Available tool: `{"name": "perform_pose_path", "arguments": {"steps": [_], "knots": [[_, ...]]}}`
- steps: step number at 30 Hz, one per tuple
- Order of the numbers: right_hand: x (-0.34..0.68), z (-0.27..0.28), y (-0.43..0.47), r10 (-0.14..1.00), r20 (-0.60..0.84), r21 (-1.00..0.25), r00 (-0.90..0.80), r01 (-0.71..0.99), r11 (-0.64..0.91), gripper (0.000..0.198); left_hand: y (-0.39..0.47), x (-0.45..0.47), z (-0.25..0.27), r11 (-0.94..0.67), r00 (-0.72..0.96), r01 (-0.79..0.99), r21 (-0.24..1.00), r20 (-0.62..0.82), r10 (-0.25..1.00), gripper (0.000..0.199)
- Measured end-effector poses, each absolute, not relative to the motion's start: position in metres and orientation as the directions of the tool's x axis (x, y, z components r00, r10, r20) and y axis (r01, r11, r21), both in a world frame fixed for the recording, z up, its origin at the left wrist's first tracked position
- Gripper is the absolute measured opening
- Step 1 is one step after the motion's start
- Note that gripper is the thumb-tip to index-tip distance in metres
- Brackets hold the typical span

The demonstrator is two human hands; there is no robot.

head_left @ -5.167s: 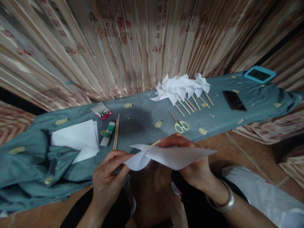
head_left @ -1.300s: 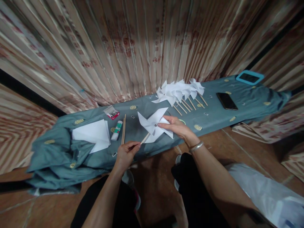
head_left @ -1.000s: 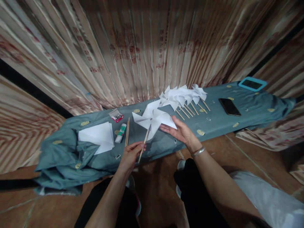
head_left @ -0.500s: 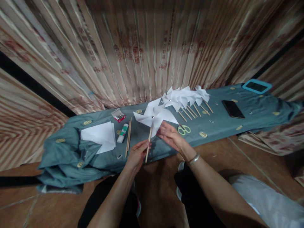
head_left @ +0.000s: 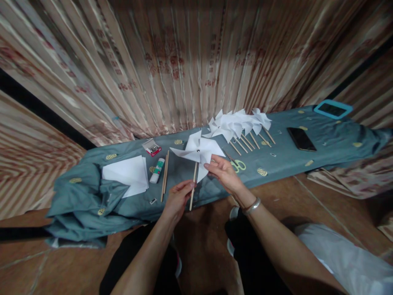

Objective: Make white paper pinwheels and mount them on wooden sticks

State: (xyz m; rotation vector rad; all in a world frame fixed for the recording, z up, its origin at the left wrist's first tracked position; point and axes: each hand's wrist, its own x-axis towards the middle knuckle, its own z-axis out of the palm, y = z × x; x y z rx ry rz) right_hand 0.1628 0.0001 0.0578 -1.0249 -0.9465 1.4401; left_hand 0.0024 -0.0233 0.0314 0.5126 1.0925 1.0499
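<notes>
In the head view a white paper pinwheel (head_left: 193, 151) with a metal pin at its centre is held over the table's front edge. My left hand (head_left: 179, 197) is closed, pinching its wooden stick (head_left: 193, 196) between thumb and fingers. My right hand (head_left: 223, 172), wearing a silver bangle, is at the pinwheel's lower right blade, thumb and fingers closed about the paper edge. Green-handled scissors (head_left: 238, 165) lie just beyond the right hand. Left of the pinwheel lie loose wooden sticks (head_left: 165, 176) and a glue stick (head_left: 157, 170).
Several finished pinwheels (head_left: 227, 125) lie in an overlapping row at the back. A small box of pins (head_left: 151, 147) and white paper sheets (head_left: 125, 174) are at left. A black phone (head_left: 301, 139) and a blue-framed device (head_left: 333, 109) lie right on the grey-green cloth (head_left: 285, 164).
The pinwheel's blades have turned slightly. My right hand has shifted up a little along the lower right blade, while my left hand keeps its hold on the stick.
</notes>
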Motion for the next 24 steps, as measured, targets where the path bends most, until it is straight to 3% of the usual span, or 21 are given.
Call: {"name": "perform_pose_path", "arguments": {"steps": [5,9,15,18,20,24], "knots": [[0.157,0.06,-0.002,0.983,-0.16,-0.911,-0.091,-0.37,-0.182,0.044,-0.023,0.004,0.026,0.433,0.064,-0.43,0.792,-0.452,0.89,0.038],[0.153,0.058,-0.004,0.987,-0.146,-0.97,-0.06,-0.188,-0.155,0.038,-0.023,0.005,0.02,0.405,0.041,-0.407,0.819,-0.426,0.904,0.036],[0.176,0.064,-0.007,0.989,0.09,-0.993,0.12,0.084,0.08,0.035,-0.02,0.002,0.014,0.369,-0.014,-0.386,0.845,-0.406,0.914,0.038],[0.197,0.062,-0.001,0.901,0.28,-0.946,0.332,0.254,0.2,0.029,-0.02,0.001,0.013,0.373,-0.008,-0.36,0.855,-0.403,0.915,0.04],[0.208,0.057,0.005,0.853,0.364,-0.901,0.374,0.374,0.22,0.03,-0.021,0.001,0.014,0.38,0.009,-0.333,0.863,-0.4,0.916,0.041],[0.214,0.043,0.014,0.895,0.302,-0.935,0.327,0.285,0.211,0.043,-0.022,0.002,0.016,0.394,0.043,-0.299,0.869,-0.4,0.915,0.04]]}}
